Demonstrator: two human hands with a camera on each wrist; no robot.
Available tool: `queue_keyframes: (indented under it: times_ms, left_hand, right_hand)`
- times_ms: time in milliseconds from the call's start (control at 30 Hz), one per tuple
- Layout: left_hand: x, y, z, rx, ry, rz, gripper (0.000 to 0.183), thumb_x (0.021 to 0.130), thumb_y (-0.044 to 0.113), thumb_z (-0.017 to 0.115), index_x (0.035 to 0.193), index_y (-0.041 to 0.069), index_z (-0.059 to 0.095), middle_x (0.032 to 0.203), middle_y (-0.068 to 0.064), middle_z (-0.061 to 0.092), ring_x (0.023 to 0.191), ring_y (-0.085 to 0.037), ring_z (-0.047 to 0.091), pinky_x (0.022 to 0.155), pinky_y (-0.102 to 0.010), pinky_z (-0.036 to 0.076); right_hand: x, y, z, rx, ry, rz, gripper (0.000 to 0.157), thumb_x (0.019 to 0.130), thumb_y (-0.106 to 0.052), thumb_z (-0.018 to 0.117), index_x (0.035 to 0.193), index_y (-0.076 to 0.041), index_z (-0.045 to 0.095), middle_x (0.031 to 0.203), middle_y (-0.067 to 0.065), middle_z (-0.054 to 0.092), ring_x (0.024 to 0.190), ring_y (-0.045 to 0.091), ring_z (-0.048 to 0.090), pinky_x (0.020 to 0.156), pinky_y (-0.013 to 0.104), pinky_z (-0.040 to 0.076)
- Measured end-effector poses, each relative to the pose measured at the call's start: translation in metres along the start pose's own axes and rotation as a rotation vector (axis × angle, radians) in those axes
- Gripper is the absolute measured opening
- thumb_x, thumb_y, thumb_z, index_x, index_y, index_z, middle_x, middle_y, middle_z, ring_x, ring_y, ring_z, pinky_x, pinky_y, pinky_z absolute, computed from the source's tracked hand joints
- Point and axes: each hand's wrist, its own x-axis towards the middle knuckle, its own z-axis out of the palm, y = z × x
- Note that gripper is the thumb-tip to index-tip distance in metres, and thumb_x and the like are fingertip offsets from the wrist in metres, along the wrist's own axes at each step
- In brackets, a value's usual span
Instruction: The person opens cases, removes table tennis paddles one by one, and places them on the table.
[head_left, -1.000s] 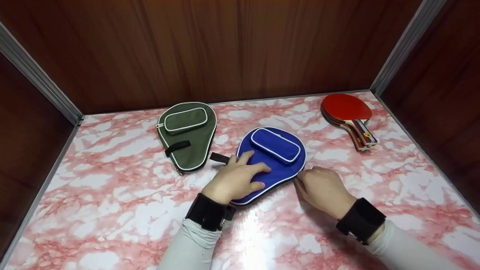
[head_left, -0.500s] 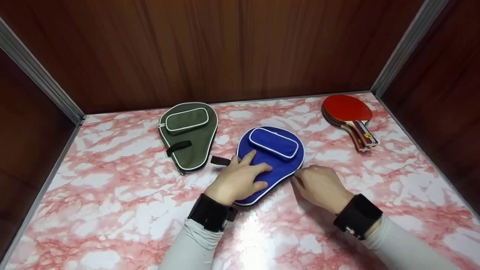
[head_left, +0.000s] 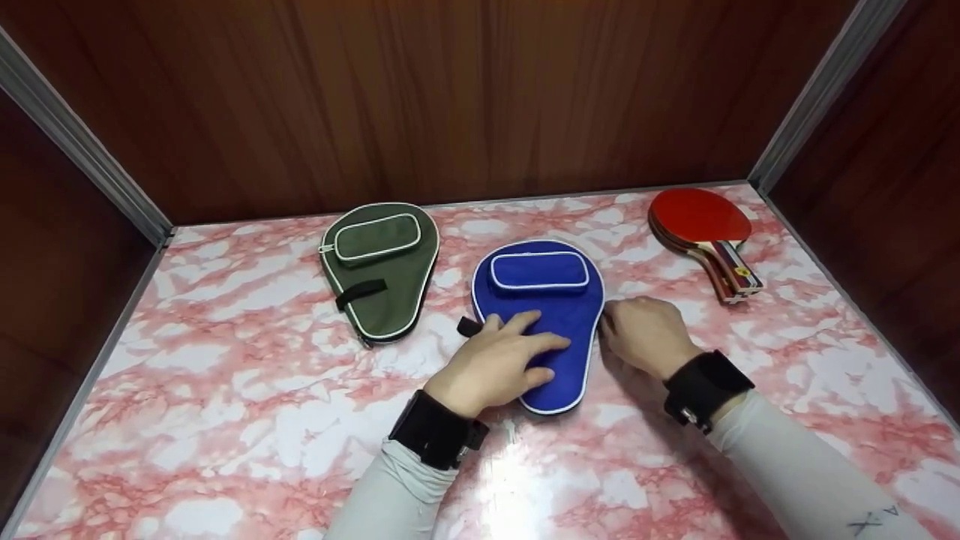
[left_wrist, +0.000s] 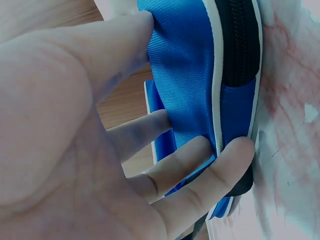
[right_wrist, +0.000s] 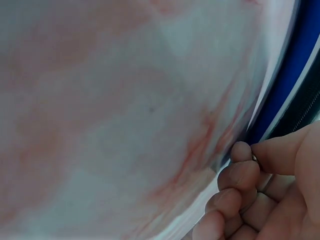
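Observation:
A blue table tennis bat case [head_left: 555, 322] with white piping and a raised pocket lies on the table, its narrow end towards me. Across its lower half rests my left hand [head_left: 495, 367], fingers spread; in the left wrist view the thumb and fingertips touch the blue cloth [left_wrist: 182, 70] and its zipped edge. My right hand [head_left: 645, 334] is at the case's right side, fingers curled in. In the right wrist view thumb and forefinger [right_wrist: 280, 152] pinch a zipper pull [right_wrist: 254, 158], mostly hidden, beside the dark zipper [right_wrist: 300, 115].
A green bat case [head_left: 397, 285] with a black strap lies to the left. At the back right, red table tennis bats [head_left: 701, 217] are stacked with handles towards me. Dark wood panels [head_left: 480, 97] wall the marbled table [head_left: 262, 450] at the back and sides.
The blue case has turned so its narrow end points more towards me. My right hand has moved away from me along its right edge; the left hand has shifted slightly right with the case.

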Motion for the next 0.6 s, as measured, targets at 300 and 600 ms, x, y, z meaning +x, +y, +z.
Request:
queue_keyframes:
  times_ms: [300,600]
  left_hand:
    - [0.000,0.001,0.000,0.001,0.010,-0.006,0.045,0.107,0.034,0.075,0.151,0.033,0.070,0.168,-0.015,0.050,0.144,-0.048,0.050,0.112,-0.051,0.047]
    - [0.001,0.000,0.002,-0.002,0.003,-0.011,0.045,0.107,0.034,0.074,0.152,0.033,0.069,0.168,-0.015,0.049,0.142,-0.047,0.050,0.112,-0.050,0.047]
  right_hand:
    - [-0.011,-0.010,-0.003,-0.003,0.046,-0.035,0.022,0.103,-0.013,0.065,0.082,-0.008,0.068,0.072,0.013,0.070,0.074,0.041,0.070,0.066,0.061,0.056]
    - [-0.026,-0.021,-0.002,-0.013,0.093,-0.099,0.022,0.100,-0.010,0.070,0.079,-0.009,0.065,0.073,0.014,0.072,0.073,0.039,0.070,0.065,0.058,0.056]
